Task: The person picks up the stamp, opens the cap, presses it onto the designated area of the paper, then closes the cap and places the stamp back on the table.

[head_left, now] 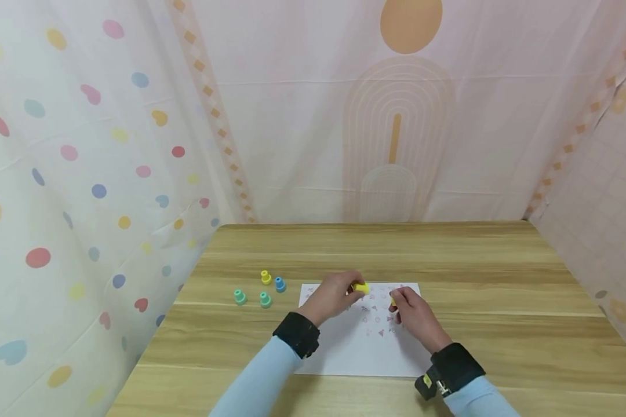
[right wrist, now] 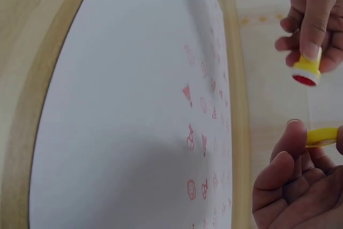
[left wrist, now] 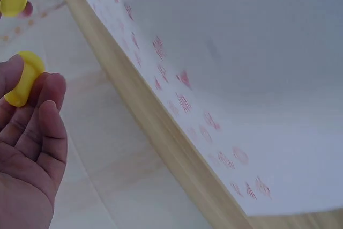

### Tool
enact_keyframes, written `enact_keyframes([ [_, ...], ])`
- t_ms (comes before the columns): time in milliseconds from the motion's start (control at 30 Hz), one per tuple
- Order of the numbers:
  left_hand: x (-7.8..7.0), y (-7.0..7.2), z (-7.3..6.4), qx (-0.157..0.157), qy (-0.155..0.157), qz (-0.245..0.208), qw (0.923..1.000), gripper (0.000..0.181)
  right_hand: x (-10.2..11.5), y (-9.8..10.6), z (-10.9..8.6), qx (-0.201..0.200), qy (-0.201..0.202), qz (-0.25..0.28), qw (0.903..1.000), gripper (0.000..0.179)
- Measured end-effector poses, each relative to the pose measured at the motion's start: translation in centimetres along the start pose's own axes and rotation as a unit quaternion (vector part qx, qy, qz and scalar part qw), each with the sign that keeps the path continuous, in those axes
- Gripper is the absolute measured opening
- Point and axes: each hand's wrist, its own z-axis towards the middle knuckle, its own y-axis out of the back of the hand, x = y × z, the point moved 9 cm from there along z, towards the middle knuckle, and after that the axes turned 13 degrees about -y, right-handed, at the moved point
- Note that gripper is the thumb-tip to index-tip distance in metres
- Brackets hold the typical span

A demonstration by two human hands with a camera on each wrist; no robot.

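My left hand [head_left: 336,293] pinches a yellow stamper [head_left: 361,288] between thumb and fingers, above the white sheet of paper [head_left: 339,347]. In the right wrist view the stamper's round red face [right wrist: 304,80] points down, bare of a cap. A small yellow cap [right wrist: 321,137] is pinched between the thumb and fingers of my right hand [head_left: 416,315], a short way to the right of the stamper. Rows of small red stamped prints [head_left: 377,319], among them pencils and fruit, cover the upper part of the sheet.
Left of the paper, on the wooden table [head_left: 198,359], stand another yellow stamper [head_left: 266,277], a blue stamper [head_left: 280,284] and two green stampers, the left one [head_left: 240,297] slightly apart from the right one [head_left: 265,299]. A patterned curtain [head_left: 302,145] hangs behind the table.
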Motion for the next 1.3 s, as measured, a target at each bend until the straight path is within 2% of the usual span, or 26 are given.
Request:
enact_keyframes([
  [167, -1.8, -0.8, 0.8, -0.001, -0.038, -0.02, 0.9991, 0.018, 0.1, -0.1, 0.1, 0.013, -0.002, 0.026, 0.9996, 0.03],
  [400, -3.3, -1.9, 1.3, 0.012, -0.057, -0.039, 0.9975, 0.016, 0.0, -0.2, 0.0, 0.032, -0.003, 0.053, 0.9981, 0.029],
  [667, -4.0, -2.2, 1.5, 0.003, -0.083, -0.036, 0.9959, 0.013, 0.0, -0.6, -0.1, 0.05, -0.01, 0.066, 0.9965, 0.033],
  [967, -3.8, -2.2, 1.3, -0.009, -0.082, -0.026, 0.9963, 0.015, 0.0, -1.3, -0.3, 0.069, -0.014, 0.084, 0.994, 0.027],
  [1300, -4.2, -1.9, 1.3, -0.013, -0.089, -0.013, 0.9958, 0.014, 0.3, -1.2, -0.5, 0.06, -0.003, 0.087, 0.9944, 0.029],
])
